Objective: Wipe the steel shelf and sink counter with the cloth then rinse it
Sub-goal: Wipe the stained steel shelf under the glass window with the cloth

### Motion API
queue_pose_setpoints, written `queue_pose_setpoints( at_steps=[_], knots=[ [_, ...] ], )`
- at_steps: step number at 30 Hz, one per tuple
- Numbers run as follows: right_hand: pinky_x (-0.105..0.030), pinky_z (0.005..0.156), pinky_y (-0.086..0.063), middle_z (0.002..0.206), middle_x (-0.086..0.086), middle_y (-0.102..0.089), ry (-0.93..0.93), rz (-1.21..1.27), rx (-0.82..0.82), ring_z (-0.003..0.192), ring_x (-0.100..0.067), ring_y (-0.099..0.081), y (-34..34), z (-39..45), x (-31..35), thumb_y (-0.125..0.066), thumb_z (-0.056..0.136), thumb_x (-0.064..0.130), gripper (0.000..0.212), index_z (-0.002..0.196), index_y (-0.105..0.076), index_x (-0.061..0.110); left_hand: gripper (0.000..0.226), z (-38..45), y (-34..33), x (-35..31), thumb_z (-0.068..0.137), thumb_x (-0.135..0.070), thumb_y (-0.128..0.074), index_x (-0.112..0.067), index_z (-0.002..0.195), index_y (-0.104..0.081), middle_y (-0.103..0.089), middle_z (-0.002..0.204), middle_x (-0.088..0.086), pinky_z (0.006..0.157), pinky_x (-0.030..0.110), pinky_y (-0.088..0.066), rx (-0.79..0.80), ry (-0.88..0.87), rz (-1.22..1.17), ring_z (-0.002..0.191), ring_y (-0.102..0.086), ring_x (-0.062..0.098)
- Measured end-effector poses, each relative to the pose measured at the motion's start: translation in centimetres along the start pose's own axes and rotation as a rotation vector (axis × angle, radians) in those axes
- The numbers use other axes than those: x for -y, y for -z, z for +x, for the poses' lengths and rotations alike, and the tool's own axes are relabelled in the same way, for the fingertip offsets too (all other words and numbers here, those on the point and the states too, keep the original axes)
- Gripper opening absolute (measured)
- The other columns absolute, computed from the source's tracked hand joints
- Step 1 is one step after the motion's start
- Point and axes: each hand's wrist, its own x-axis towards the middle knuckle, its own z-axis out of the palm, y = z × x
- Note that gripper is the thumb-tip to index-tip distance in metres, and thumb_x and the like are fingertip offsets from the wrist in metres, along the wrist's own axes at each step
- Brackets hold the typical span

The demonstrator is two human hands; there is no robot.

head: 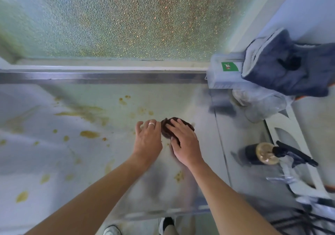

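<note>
A steel shelf (76, 118) spreads across the middle of the head view, dotted with several yellow-brown stains. A dark brown cloth (167, 130) lies bunched on it, right of centre. My right hand (184, 142) lies flat on top of the cloth with straight fingers pressing it down. My left hand (147, 137), wearing a ring, is just left of the cloth with loosely spread fingers; its fingertips reach the cloth's left edge. Most of the cloth is hidden under my right hand.
Frosted glass (117, 17) rises behind the shelf's raised back rim (108, 77). At the right stand a clear box with a green label (229, 66), a dark blue towel (288, 66), crumpled plastic (262, 105) and a spray bottle (268, 153). My shoes (166, 224) show below the front edge.
</note>
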Motion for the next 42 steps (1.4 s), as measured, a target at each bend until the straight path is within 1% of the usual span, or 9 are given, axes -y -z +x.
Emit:
queue_pose_setpoints(
  at_steps=[13,17,19,21,23,26,32,38,42],
  knots=[
    [-0.041,0.117,-0.035,0.154,0.004,-0.049,-0.055,-0.046,-0.05,0.148,-0.014,-0.037,-0.4,-10.4,3.3,-0.055,0.093,0.015,0.05,0.142,-0.057,0.024,0.038,-6.9,0.1,1.2,0.073,-0.004,-0.05,-0.016,0.108,-0.058,-0.06,0.12,0.004,0.112,0.044,-0.026,0.012,-0.106,0.015,0.115,-0.057,0.022],
    [-0.042,0.12,-0.032,0.16,0.002,-0.039,-0.14,-0.137,-0.077,0.153,-0.016,-0.027,-0.9,-14.9,4.3,-0.053,0.096,0.028,0.055,0.15,-0.047,0.022,0.048,-9.6,0.5,2.7,0.069,-0.013,-0.047,-0.014,0.117,-0.051,-0.054,0.126,0.005,0.11,0.046,-0.027,0.045,-0.073,0.021,0.123,-0.05,0.023],
    [-0.042,0.122,-0.029,0.163,-0.001,-0.035,-0.228,-0.2,-0.099,0.154,-0.019,-0.024,-1.7,-16.1,5.5,-0.052,0.097,0.034,0.059,0.153,-0.042,0.02,0.073,-10.2,0.5,3.6,0.07,-0.023,-0.052,-0.014,0.14,-0.034,-0.036,0.148,0.009,0.112,0.051,-0.022,0.182,-0.024,0.043,0.143,-0.031,0.027],
    [-0.044,0.123,-0.028,0.164,-0.003,-0.033,-0.336,-0.234,-0.124,0.154,-0.022,-0.024,-2.8,-16.1,6.8,-0.049,0.098,0.037,0.059,0.154,-0.041,0.019,0.104,-10.0,0.4,4.5,0.074,-0.037,-0.061,-0.016,0.155,0.0,-0.006,0.163,0.013,0.116,0.057,-0.014,0.364,-0.014,0.096,0.153,-0.003,0.034],
    [-0.048,0.122,-0.028,0.164,-0.005,-0.033,-0.413,-0.243,-0.144,0.154,-0.025,-0.023,-3.7,-15.5,7.9,-0.045,0.099,0.037,0.058,0.154,-0.041,0.018,0.129,-9.3,0.7,5.4,0.07,-0.047,-0.073,-0.02,0.154,0.022,0.018,0.163,0.015,0.118,0.063,-0.006,0.536,-0.025,0.137,0.151,0.017,0.038],
    [-0.05,0.122,-0.026,0.164,-0.007,-0.032,-0.434,-0.291,-0.139,0.155,-0.027,-0.021,-4.5,-14.9,8.2,-0.04,0.1,0.035,0.058,0.155,-0.038,0.017,0.152,-7.9,1.4,6.5,0.058,-0.048,-0.088,-0.027,0.151,0.03,0.033,0.159,0.018,0.116,0.067,0.001,0.677,-0.031,0.135,0.146,0.029,0.041],
    [-0.05,0.126,-0.019,0.167,-0.006,-0.024,-0.369,-0.327,-0.084,0.157,-0.026,-0.012,-5.1,-11.3,7.4,-0.04,0.101,0.032,0.059,0.157,-0.031,0.018,0.12,-5.4,2.4,6.9,0.056,-0.041,-0.088,-0.032,0.143,-0.007,-0.006,0.153,0.014,0.115,0.059,-0.02,0.543,-0.046,0.127,0.143,-0.01,0.039],
    [-0.049,0.126,-0.017,0.167,-0.006,-0.024,-0.199,-0.303,-0.005,0.156,-0.027,-0.014,-5.6,-2.8,7.2,-0.041,0.1,0.032,0.062,0.159,-0.027,0.019,0.108,-5.0,2.3,7.3,0.058,-0.035,-0.084,-0.033,0.14,-0.014,-0.013,0.148,0.009,0.111,0.054,-0.027,0.467,-0.054,0.123,0.136,-0.021,0.035],
    [-0.049,0.127,-0.011,0.169,-0.003,-0.019,-0.117,-0.266,0.115,0.157,-0.026,-0.01,-5.6,3.0,6.9,-0.038,0.101,0.036,0.061,0.159,-0.026,0.023,0.115,-5.1,2.5,7.7,0.055,-0.039,-0.087,-0.026,0.143,-0.015,-0.017,0.146,0.006,0.109,0.052,-0.031,0.458,-0.044,0.082,0.135,-0.024,0.032]
  ],
)
